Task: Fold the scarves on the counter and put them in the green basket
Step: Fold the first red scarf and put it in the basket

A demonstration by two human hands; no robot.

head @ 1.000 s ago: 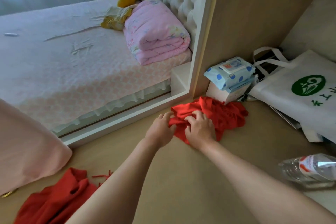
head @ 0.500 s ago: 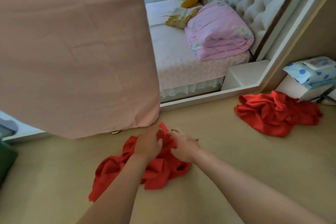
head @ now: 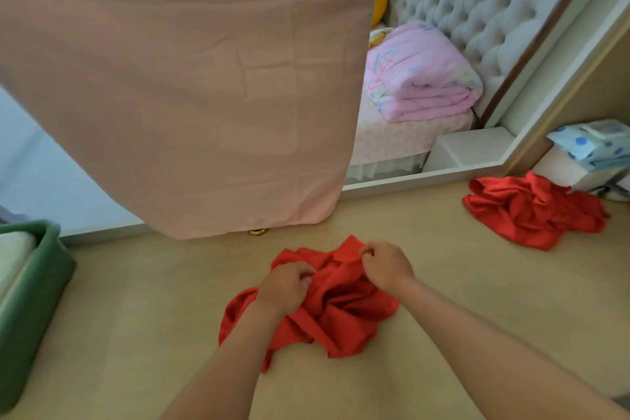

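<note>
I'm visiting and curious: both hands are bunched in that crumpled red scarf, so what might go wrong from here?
The left hand and right hand grip bunched folds of the near scarf, not clear edges, so the fold may come out lopsided. The pink curtain hangs just behind it; shaking the cloth out could catch it. The second scarf lies far from the green basket and might be overlooked.

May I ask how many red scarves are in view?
2: near scarf, gripped by left hand and right hand; far scarf, right, beside the white box. Others may be hidden.
</note>
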